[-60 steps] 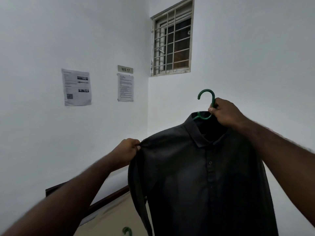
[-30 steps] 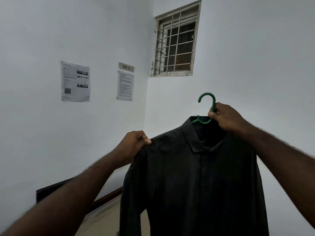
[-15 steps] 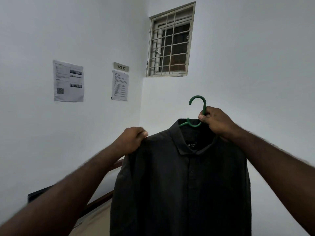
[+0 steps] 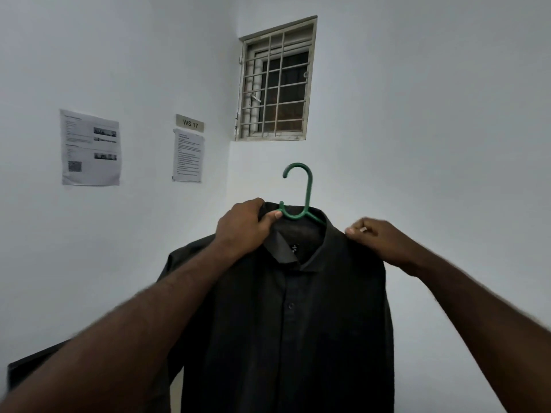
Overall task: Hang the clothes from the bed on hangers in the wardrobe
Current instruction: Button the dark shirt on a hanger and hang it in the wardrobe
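Gripping hand: the left hand was curled round the collar of the dark shirt, its thumb just beside the base of the green hanger.
Right hand: the right hand had its fingers curled, pinching the shirt's shoulder right of centre.
Shirt place: centre of the frame, held up before a white wall.
Shirt axis: long axis vertical, collar up, button front towards the camera.
Hanger: stem upright, hook opening towards the frame's left.
Upper centre: a barred window.
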